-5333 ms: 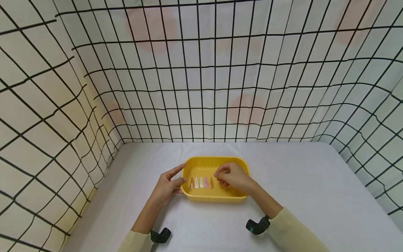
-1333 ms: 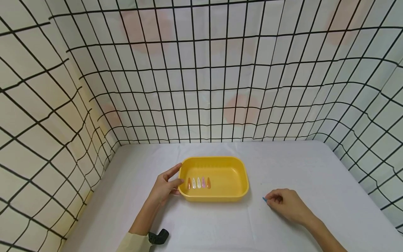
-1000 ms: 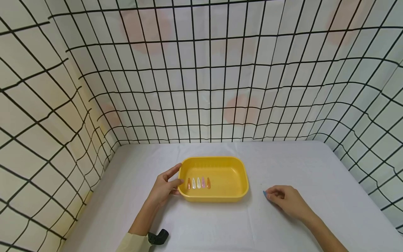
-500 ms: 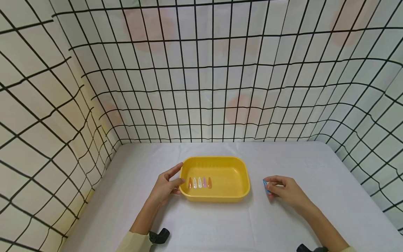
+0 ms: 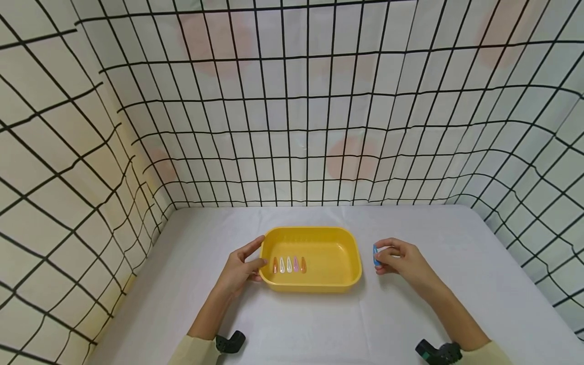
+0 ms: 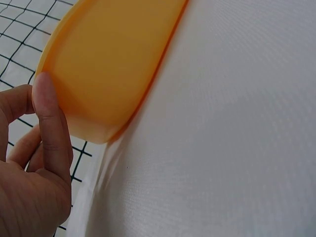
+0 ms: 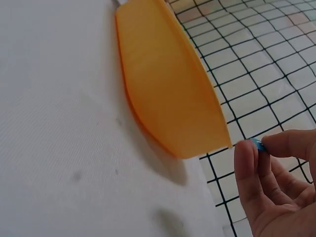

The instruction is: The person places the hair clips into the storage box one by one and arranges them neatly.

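A yellow tray sits on the white-covered table. Inside, at its left, several snap hair clips stand in a row: an orange clip, two white clips, a pink-purple clip and another orange clip. My left hand grips the tray's left rim, thumb on the inner side; the left wrist view shows the thumb over the edge. Just right of the tray, my right hand pinches a blue hair clip between thumb and fingers; in the right wrist view only a sliver of the clip shows.
Black wire grid panels with white cloth behind them surround the table on the left, back and right. The white table cloth extends in front of the tray. A dark wrist camera is strapped to each forearm.
Earlier my right hand was inside the tray, then out on the table to the right with the blue hair clip. It has since risen and moved left towards the tray. My left hand stays put.
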A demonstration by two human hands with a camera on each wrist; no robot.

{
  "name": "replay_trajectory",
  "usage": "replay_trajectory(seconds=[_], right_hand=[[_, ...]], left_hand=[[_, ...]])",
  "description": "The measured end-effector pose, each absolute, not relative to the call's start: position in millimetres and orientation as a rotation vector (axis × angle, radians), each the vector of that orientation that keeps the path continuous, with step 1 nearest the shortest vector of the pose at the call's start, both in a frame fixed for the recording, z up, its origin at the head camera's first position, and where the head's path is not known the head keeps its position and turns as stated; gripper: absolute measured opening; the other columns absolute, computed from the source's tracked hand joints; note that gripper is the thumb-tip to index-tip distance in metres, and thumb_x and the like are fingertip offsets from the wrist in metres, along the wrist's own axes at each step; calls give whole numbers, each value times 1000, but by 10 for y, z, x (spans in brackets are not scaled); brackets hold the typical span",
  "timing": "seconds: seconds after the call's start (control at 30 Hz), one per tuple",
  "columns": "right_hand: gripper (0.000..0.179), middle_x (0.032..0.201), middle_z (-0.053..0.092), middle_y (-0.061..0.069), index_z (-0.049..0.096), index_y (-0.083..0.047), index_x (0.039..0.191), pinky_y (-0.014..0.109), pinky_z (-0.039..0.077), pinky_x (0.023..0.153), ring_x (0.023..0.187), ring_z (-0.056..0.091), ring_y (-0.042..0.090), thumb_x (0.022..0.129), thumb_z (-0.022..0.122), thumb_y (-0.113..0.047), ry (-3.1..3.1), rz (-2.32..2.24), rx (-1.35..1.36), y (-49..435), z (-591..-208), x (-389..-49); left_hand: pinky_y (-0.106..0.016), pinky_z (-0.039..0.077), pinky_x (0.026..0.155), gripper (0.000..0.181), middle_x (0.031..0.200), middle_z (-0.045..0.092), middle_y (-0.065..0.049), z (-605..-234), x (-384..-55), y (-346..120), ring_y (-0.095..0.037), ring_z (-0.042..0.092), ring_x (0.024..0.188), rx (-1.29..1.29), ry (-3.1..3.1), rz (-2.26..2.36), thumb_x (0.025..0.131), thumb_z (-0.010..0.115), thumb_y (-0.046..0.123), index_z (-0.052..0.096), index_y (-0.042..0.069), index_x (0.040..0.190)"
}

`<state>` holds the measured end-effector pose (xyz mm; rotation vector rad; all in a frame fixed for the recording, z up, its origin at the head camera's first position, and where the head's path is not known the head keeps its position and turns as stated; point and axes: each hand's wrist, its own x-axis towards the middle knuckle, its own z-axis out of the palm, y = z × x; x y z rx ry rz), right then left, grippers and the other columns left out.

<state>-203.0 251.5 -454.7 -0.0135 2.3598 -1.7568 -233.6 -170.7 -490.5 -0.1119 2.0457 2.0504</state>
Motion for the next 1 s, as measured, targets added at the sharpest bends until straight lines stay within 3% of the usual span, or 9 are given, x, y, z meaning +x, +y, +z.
replay_trajectory(seconds=[0.23,0.47,0.73,1.0], right_hand=[[42,98,74,12,56,3,130,29,64,79,87,71,32,99,69,-21,2378,-1754,-3,2367,-4501,-2097],[41,102,72,16,56,3,132,29,65,80,83,73,25,99,69,-17,2334,-1808,-56,2241,-4506,-2148],[44,102,74,11,55,3,133,36,65,85,88,75,27,97,71,-16,2261,-1868,-82,2118,-4486,-2211],[43,101,74,12,54,6,132,33,65,83,89,76,28,97,71,-12,2208,-1910,-115,1968,-4447,-2274]], left_hand=[[-24,59,51,68,160,47,-6,-4913,-2338,-1721,-15,61,51,-107,2044,2049,87,73,-1,58,26,147],[-24,58,50,68,160,47,-6,-4911,-2334,-1721,-14,59,50,-103,2038,2056,87,73,-1,58,25,148],[-25,59,51,69,161,46,-7,-4904,-2331,-1713,-14,60,50,-106,2047,2049,86,74,1,58,25,148],[-24,59,51,69,160,46,-7,-4904,-2328,-1707,-14,60,51,-104,2055,2050,86,74,1,58,25,148]])
